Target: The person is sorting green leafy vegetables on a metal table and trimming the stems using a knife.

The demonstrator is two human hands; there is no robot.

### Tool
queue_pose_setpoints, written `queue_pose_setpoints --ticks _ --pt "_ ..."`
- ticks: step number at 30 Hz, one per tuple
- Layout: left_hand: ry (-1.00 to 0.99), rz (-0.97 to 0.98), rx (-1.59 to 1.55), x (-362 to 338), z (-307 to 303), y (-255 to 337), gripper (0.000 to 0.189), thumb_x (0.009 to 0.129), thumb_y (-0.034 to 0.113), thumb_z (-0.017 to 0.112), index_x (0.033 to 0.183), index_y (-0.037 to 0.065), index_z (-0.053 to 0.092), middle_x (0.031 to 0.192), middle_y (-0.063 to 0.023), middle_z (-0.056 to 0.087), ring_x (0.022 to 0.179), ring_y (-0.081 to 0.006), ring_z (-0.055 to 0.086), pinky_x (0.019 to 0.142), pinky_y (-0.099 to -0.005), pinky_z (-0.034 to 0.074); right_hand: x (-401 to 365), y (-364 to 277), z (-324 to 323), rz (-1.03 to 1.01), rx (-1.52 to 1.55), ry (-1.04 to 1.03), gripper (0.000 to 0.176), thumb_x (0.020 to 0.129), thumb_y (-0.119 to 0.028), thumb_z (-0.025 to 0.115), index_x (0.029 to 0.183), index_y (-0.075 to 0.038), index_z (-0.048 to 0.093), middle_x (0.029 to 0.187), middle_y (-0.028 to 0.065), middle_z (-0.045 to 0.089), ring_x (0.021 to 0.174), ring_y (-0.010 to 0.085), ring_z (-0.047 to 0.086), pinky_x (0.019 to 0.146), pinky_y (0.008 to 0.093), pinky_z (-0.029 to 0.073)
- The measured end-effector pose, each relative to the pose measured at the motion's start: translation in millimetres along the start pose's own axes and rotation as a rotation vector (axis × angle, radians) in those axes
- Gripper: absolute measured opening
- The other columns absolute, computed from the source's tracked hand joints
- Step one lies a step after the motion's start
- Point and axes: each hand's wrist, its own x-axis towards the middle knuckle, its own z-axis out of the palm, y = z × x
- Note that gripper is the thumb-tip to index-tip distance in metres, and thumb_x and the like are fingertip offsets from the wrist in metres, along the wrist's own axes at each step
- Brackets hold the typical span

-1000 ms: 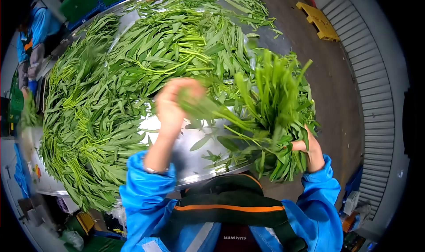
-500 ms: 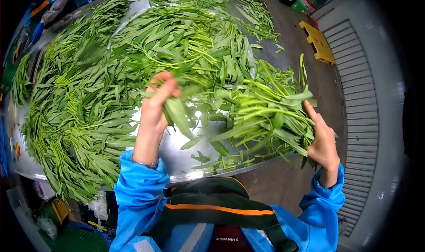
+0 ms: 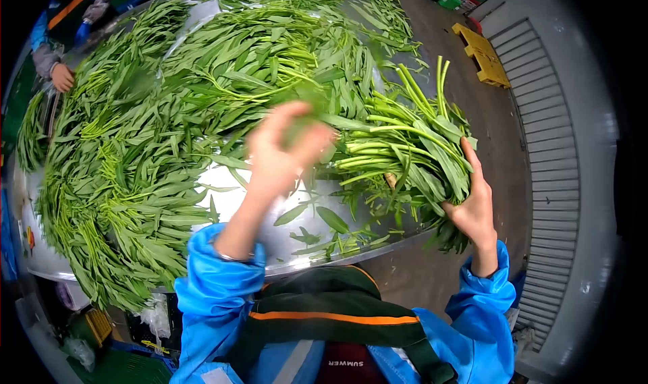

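My right hand point(image 3: 476, 205) is wrapped round the leafy end of a bunch of water spinach point(image 3: 405, 144) at the right side of the metal table. The cut stems of that bunch point left and upward. My left hand point(image 3: 287, 151) is to the left of the stem ends, thumb and fingers smeared by motion. Blurred green shows by its fingers, and I cannot make out whether it is held. Beyond and left of this hand spreads a thick layer of loose water spinach point(image 3: 128, 161). Several loose leaves point(image 3: 332, 219) lie on the bare metal below.
The shiny metal table point(image 3: 236, 239) has a curved edge close to my body. At the upper left, another person's hand point(image 3: 62, 77) rests by the greens. A yellow pallet point(image 3: 480, 55) lies on the floor at right, beside a slatted metal panel point(image 3: 543, 148). Crates and plastic bags are under the table at lower left.
My left hand has moved right and slightly down toward the bunch; the leaf that hung from it no longer shows clearly. My right hand has shifted slightly left with the bunch. The other person's hand has come into view.
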Motion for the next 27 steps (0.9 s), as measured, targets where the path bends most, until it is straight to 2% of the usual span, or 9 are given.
queue_pose_setpoints --ticks 2,7,14,16,17,18,19,21,27 --pt "-0.106 0.256 0.317 -7 40 13 0.076 0.067 0.036 0.079 0.126 0.003 0.044 0.116 -0.0202 0.05 0.111 -0.0278 0.048 0.097 -0.037 0.035 1 -5 10 -0.004 0.105 0.001 0.088 0.057 0.011 0.063 0.138 -0.003 0.031 0.126 0.017 0.051 0.115 0.0221 0.05 0.098 0.0299 0.037" --pt "0.261 -0.156 -0.695 22 -16 -4 0.011 0.084 0.011 0.064 0.092 0.007 0.058 0.076 -0.0033 0.062 0.066 -0.0102 0.06 0.06 -0.024 0.05 -10 17 1 0.046 0.126 0.004 0.09 0.056 0.011 0.061 0.139 -0.006 0.03 0.127 0.0172 0.051 0.117 0.0254 0.05 0.098 0.0314 0.038" --pt "0.015 0.354 0.348 1 56 5 0.062 0.073 0.015 0.072 0.126 0.006 0.042 0.101 -0.0114 0.06 0.081 -0.0194 0.06 0.071 -0.0291 0.049 -13 5 21 -0.001 0.049 0.08 0.091 0.055 0.009 0.066 0.138 -0.009 0.033 0.126 0.0182 0.051 0.115 0.03 0.052 0.094 0.0331 0.043" --pt "-0.044 0.014 -0.21 1 54 8 0.069 0.072 0.02 0.073 0.131 0.007 0.039 0.116 -0.0102 0.053 0.091 -0.0188 0.057 0.077 -0.0311 0.047 -15 4 25 -0.011 -0.012 0.083 0.09 0.056 0.009 0.066 0.137 -0.008 0.033 0.126 0.0185 0.051 0.115 0.0293 0.052 0.095 0.0328 0.043" --pt "0.102 -0.054 0.026 10 34 -16 0.069 0.073 0.021 0.074 0.131 0.007 0.038 0.112 -0.0096 0.055 0.09 -0.0191 0.058 0.075 -0.0304 0.049 -15 9 23 0.009 0.041 0.081 0.089 0.056 0.009 0.066 0.137 -0.007 0.033 0.126 0.0184 0.051 0.114 0.0285 0.053 0.095 0.0327 0.042" --pt "0.128 -0.028 -0.749 15 12 -41 0.059 0.078 0.016 0.07 0.127 0.005 0.039 0.104 -0.0098 0.058 0.082 -0.0203 0.06 0.07 -0.0329 0.053 -16 17 18 0.036 0.091 0.073 0.088 0.056 0.009 0.065 0.137 -0.007 0.033 0.125 0.0183 0.052 0.114 0.0278 0.053 0.094 0.0326 0.042" --pt "0.148 -0.285 -0.801 22 -10 -14 0.051 0.082 0.014 0.066 0.124 0.004 0.04 0.102 -0.011 0.058 0.083 -0.0216 0.061 0.071 -0.0371 0.054 -20 22 15 0.062 0.138 0.056 0.088 0.056 0.009 0.065 0.137 -0.006 0.033 0.125 0.0182 0.052 0.114 0.0271 0.053 0.094 0.0325 0.042" --pt "0.398 -0.18 -0.656 17 -18 -2 0.045 0.083 0.009 0.063 0.122 0.005 0.04 0.099 -0.0115 0.059 0.081 -0.0229 0.062 0.072 -0.0362 0.055 -23 24 11 0.096 0.143 0.077 0.087 0.057 0.009 0.064 0.137 -0.005 0.033 0.122 0.0178 0.054 0.112 0.0248 0.054 0.094 0.0316 0.042" --pt "-0.233 0.018 0.167 -9 47 10 0.069 0.07 0.01 0.076 0.128 -0.001 0.042 0.111 -0.0157 0.059 0.094 -0.0193 0.059 0.08 -0.0299 0.049 -16 17 23 0.149 0.342 0.094 0.087 0.058 0.008 0.061 0.138 -0.007 0.032 0.121 0.0153 0.055 0.112 0.0216 0.053 0.096 0.0301 0.039"
